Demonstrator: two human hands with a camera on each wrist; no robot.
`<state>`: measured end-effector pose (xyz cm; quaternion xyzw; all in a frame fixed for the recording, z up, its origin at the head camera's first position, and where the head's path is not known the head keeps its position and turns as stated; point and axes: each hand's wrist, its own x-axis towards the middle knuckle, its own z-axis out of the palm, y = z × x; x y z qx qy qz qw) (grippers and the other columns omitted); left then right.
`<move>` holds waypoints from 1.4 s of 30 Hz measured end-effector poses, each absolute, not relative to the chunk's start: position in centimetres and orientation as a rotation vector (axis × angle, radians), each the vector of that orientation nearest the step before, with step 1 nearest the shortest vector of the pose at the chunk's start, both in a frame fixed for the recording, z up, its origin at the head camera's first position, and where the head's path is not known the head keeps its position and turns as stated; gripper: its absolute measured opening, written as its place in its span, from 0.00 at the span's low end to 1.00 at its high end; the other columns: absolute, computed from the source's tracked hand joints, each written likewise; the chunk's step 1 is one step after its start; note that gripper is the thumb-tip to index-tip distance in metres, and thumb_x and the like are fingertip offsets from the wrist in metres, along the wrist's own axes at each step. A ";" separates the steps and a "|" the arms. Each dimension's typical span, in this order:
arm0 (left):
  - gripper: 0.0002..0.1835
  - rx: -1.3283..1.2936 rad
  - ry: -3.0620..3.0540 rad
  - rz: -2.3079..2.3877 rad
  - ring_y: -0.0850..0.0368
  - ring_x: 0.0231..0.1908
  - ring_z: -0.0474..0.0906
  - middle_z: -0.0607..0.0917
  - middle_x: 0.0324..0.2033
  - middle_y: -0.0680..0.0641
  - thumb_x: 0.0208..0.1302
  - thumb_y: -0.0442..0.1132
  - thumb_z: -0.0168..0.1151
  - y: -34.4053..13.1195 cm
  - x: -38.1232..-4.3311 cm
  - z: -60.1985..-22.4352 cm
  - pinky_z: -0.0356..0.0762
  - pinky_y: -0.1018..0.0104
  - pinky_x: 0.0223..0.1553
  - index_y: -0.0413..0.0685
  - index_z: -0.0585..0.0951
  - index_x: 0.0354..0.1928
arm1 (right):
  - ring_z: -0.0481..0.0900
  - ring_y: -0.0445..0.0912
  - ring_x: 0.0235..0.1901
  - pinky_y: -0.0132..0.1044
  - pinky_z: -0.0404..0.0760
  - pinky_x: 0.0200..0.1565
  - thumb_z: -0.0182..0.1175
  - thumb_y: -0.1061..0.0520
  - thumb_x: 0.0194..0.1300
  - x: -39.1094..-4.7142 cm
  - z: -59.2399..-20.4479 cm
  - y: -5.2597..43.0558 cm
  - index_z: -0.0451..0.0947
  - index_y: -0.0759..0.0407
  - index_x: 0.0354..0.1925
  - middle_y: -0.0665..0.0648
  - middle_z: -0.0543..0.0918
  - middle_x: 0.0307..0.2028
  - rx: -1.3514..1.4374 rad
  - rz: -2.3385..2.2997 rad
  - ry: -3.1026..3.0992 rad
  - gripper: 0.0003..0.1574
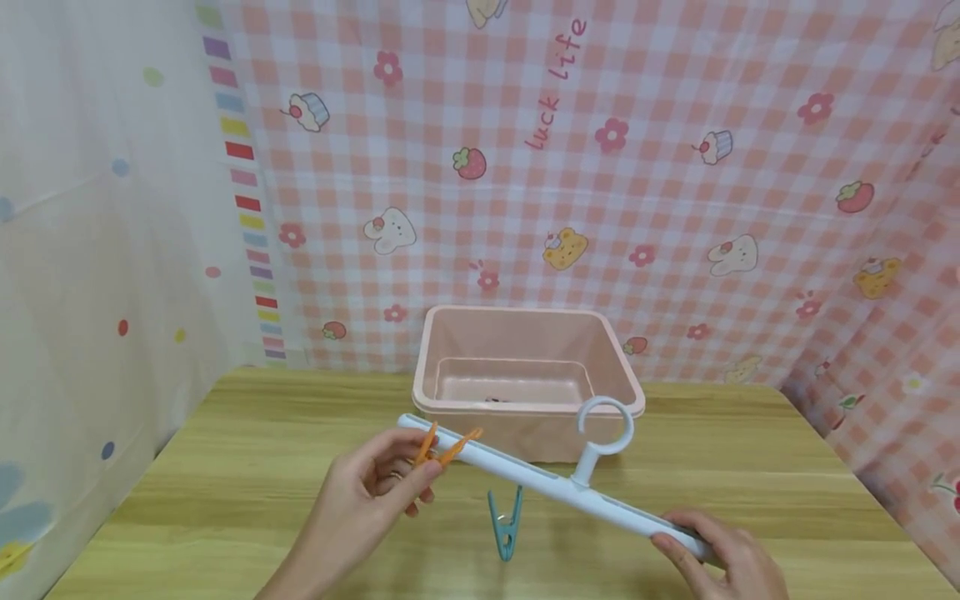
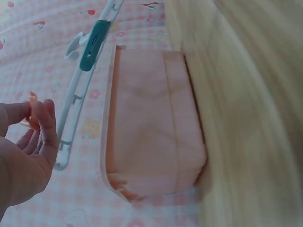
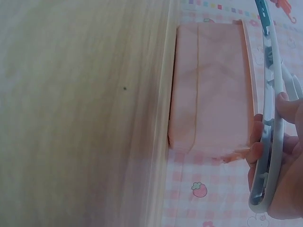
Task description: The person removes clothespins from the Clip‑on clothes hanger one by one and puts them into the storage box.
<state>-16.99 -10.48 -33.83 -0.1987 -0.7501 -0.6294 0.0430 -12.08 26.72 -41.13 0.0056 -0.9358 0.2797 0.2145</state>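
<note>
My left hand (image 1: 375,475) pinches an orange clothespin (image 1: 452,450) between thumb and fingers. In the head view the clothespin overlaps the left end of a pale blue hanger bar (image 1: 525,477) with a ring-shaped hook on top. My right hand (image 1: 723,550) grips the opposite end of the bar, which slants down to the right. A teal clothespin (image 1: 506,525) hangs from the bar's underside near the middle; the left wrist view shows this teal clothespin (image 2: 94,45) lying along the bar. Fingers wrap the bar's end (image 3: 262,189) in the right wrist view.
Behind the bar, a pink plastic bin (image 1: 442,408) stands on the wooden table (image 1: 262,467), with something small and dark on its floor. A pink checked cloth (image 1: 487,208) hangs behind the table, and a white spotted cloth (image 1: 112,250) hangs at the left.
</note>
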 end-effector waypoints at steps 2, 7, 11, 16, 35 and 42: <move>0.13 -0.636 -2.301 -1.856 0.62 0.29 0.83 0.87 0.33 0.45 0.67 0.40 0.67 -10.2 -17.5 -33.4 0.84 0.65 0.26 0.46 0.82 0.51 | 0.65 0.29 0.20 0.28 0.62 0.24 0.72 0.50 0.60 -12.1 -41.1 26.7 0.85 0.41 0.38 0.35 0.78 0.23 0.007 0.773 -2.604 0.07; 0.13 -0.703 -2.330 -1.671 0.65 0.27 0.82 0.88 0.30 0.46 0.66 0.35 0.67 -9.5 -18.9 -32.3 0.84 0.67 0.25 0.44 0.81 0.51 | 0.65 0.29 0.20 0.28 0.63 0.25 0.72 0.47 0.61 -12.3 -41.0 26.8 0.85 0.39 0.38 0.36 0.79 0.23 -0.023 0.761 -2.651 0.06; 0.14 -0.722 -2.390 -1.558 0.65 0.24 0.82 0.89 0.30 0.45 0.66 0.35 0.67 -9.0 -20.3 -31.2 0.82 0.69 0.24 0.41 0.81 0.52 | 0.66 0.29 0.22 0.28 0.65 0.26 0.73 0.47 0.59 -12.3 -41.1 26.8 0.85 0.39 0.37 0.35 0.79 0.24 -0.003 0.738 -2.639 0.07; 0.14 -0.718 -2.464 -1.481 0.61 0.23 0.82 0.88 0.35 0.42 0.67 0.37 0.66 -8.4 -22.6 -30.3 0.81 0.71 0.24 0.41 0.81 0.53 | 0.64 0.29 0.20 0.28 0.63 0.24 0.74 0.48 0.58 -12.3 -41.3 27.1 0.85 0.39 0.37 0.35 0.76 0.21 0.020 0.736 -2.625 0.08; 0.15 -0.723 -2.636 -1.237 0.58 0.28 0.84 0.88 0.41 0.43 0.69 0.39 0.64 -6.2 -27.9 -29.3 0.81 0.71 0.24 0.40 0.81 0.53 | 0.66 0.28 0.20 0.27 0.67 0.25 0.75 0.47 0.57 -12.2 -41.6 27.3 0.87 0.44 0.39 0.36 0.82 0.24 0.006 0.738 -2.679 0.11; 0.10 -0.762 -2.696 -1.006 0.59 0.29 0.84 0.89 0.36 0.45 0.67 0.40 0.66 -5.3 -30.6 -29.2 0.80 0.71 0.27 0.42 0.83 0.46 | 0.69 0.26 0.23 0.26 0.71 0.27 0.76 0.46 0.54 -12.0 -41.7 27.1 0.87 0.43 0.37 0.35 0.85 0.28 0.042 0.683 -2.641 0.12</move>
